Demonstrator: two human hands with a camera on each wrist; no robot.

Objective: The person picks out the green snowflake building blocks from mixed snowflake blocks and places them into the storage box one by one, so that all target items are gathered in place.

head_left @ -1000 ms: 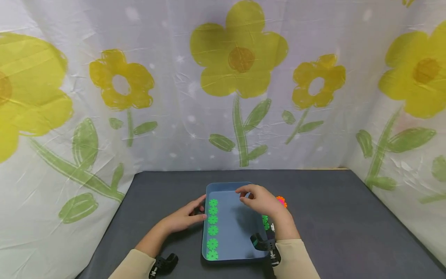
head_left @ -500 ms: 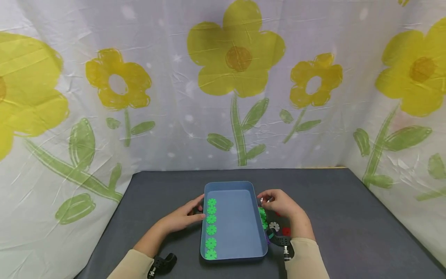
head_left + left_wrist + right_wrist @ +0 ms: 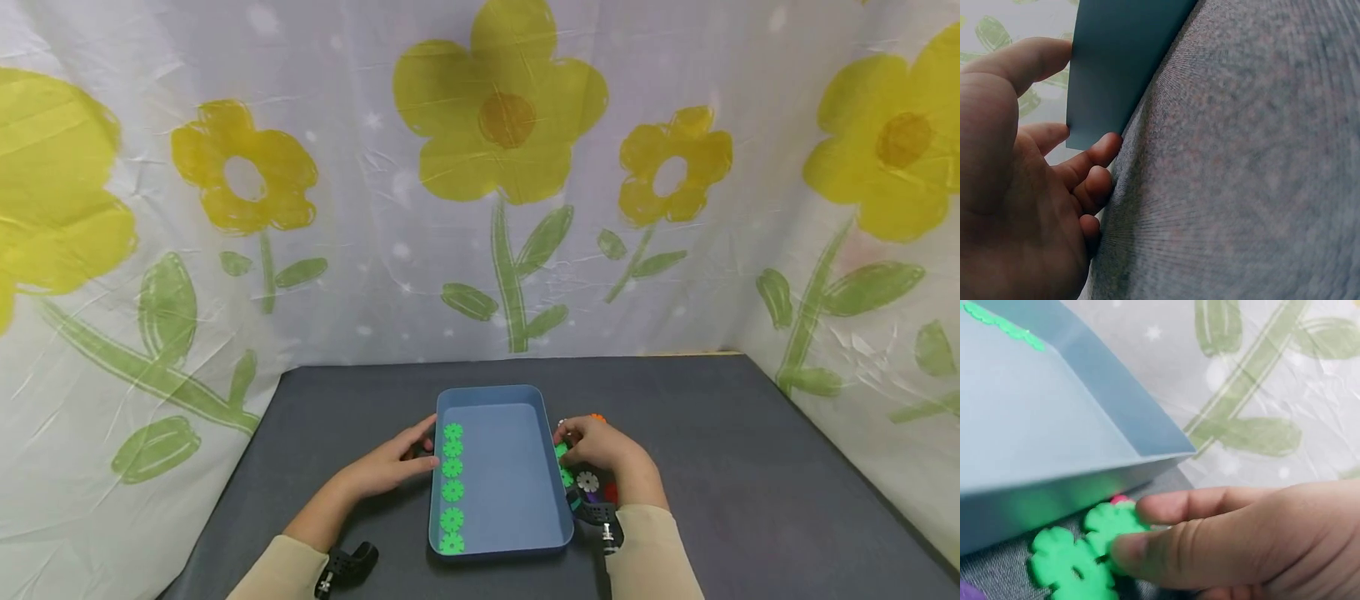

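Note:
A blue tray (image 3: pixel 525 400) sits on the dark grey table, with a row of green gear discs (image 3: pixel 452 468) along its left inner wall. My left hand (image 3: pixel 397 462) rests against the tray's left outer wall (image 3: pixel 1116 69), fingers relaxed and touching it. My right hand (image 3: pixel 596 446) is beside the tray's right wall (image 3: pixel 1085 500), thumb and fingers pinching a green gear disc (image 3: pixel 1113 528) on the table. Another green disc (image 3: pixel 1069 565) lies right beside it. A white disc (image 3: pixel 588 481) and red and purple pieces lie under the right wrist.
An orange disc (image 3: pixel 597 417) peeks out beyond the right hand. A flower-printed sheet (image 3: pixel 510 167) closes off the back and sides of the table (image 3: pixel 750 483). Black wrist mounts (image 3: pixel 345 567) sit near the table's front edge.
My right hand left the inside of the tray, moved right over its wall and came down on the loose discs, closing on a green one. The left hand stayed put.

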